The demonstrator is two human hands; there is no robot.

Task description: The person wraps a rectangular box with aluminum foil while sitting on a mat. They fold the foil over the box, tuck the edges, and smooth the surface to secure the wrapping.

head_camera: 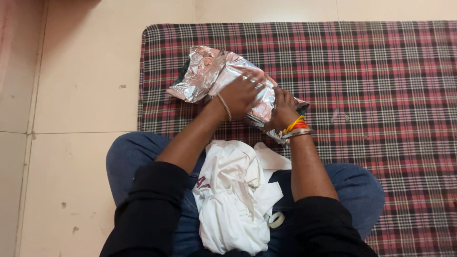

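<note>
Plaid mat (381,95); both hands press crinkled silver foil bag (209,71).

support: pale tiled floor (81,95), grout lines visible, a few dark specks. red-and-dark plaid mat (371,85) lies flat on it, its left edge well left of the fingertips. crinkled silver foil bag (209,71) sits on the mat, directly under the fingers (250,83), its open end sticking out up-left past them. person's jeans-clad knees rest half on tile, half on mat.
</note>
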